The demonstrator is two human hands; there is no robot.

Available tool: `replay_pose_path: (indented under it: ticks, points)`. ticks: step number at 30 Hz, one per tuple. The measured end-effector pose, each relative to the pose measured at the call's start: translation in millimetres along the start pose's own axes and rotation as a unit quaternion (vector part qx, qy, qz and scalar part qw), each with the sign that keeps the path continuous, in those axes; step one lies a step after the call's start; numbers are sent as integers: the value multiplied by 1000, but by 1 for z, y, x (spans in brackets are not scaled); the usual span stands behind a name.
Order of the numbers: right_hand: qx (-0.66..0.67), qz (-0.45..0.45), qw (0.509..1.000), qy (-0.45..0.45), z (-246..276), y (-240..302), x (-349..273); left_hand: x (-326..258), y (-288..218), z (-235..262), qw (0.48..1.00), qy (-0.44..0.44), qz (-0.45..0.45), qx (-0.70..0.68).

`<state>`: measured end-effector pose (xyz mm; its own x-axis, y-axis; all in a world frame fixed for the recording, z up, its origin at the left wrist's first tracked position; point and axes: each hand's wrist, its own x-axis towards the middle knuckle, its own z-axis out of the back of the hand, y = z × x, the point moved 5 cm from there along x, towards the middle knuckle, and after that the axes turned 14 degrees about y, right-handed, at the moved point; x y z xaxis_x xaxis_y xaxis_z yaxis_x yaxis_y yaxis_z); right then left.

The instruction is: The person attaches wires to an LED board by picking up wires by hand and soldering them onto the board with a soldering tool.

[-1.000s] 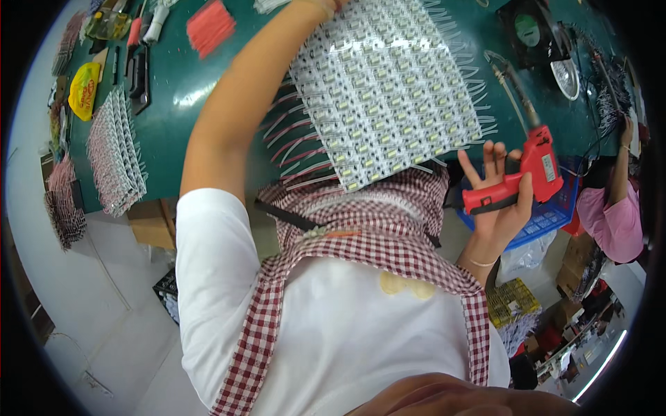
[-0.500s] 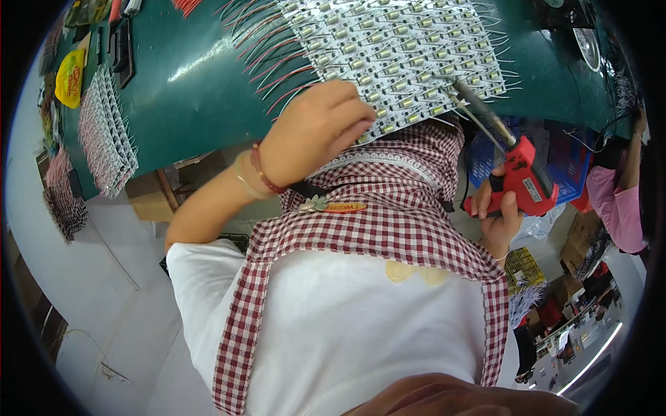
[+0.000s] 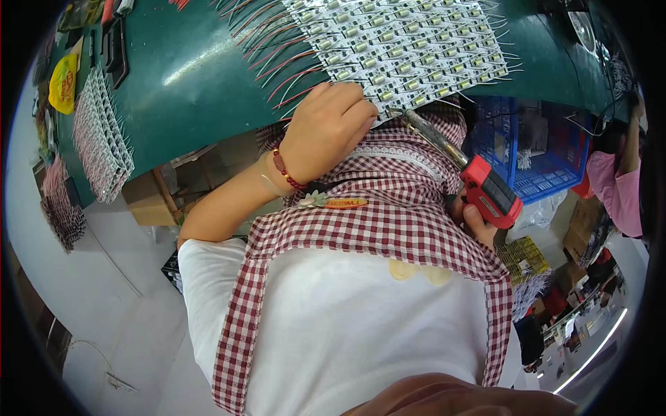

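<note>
panel of small white led modules [image 3: 402, 48] is laid flat on the green bench [image 3: 187, 76], its near edge at the bench's front rim; red and white wire tails stick out from the panel's left and right sides. left hand [image 3: 326, 132] is curled over the panel's near left corner, fingers bent and pressing on it, a beaded bracelet [image 3: 286, 172] at the wrist. right hand [image 3: 479, 225] is closed around the red grip of a soldering gun [image 3: 479, 187]; only part of that hand shows. the gun's metal barrel is aimed up and left, its tip just at the panel's near edge, close right of the left hand.

judged step: a joint on the near row is being soldered. the panel is best kept pinned so it cannot slide; the tip is best set on one pad only, clear of neighbouring wires and of the left fingers. a second strip of modules [image 3: 100, 135] lies well left of the panel, a blue crate [image 3: 548, 149] below its right end.
</note>
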<state>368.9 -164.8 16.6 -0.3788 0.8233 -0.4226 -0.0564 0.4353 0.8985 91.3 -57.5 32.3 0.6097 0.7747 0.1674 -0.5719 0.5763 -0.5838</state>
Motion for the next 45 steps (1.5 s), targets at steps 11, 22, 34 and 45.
replay_pose_path:
  ticks: [11,22,34,45]
  points:
    - [-210,97,972,-40,-10,8,-5,2,-2,-3,1000,12,2,-2]
    - [-170,113,978,-32,-4,-11,-4,2,-6,-1,1000,17,0,14]
    - [49,77,996,-18,-11,-3,1,4,-8,-3,998,45,6,47]
    - [188,235,952,-51,17,63,65,-3,-8,31,992,103,56,38]
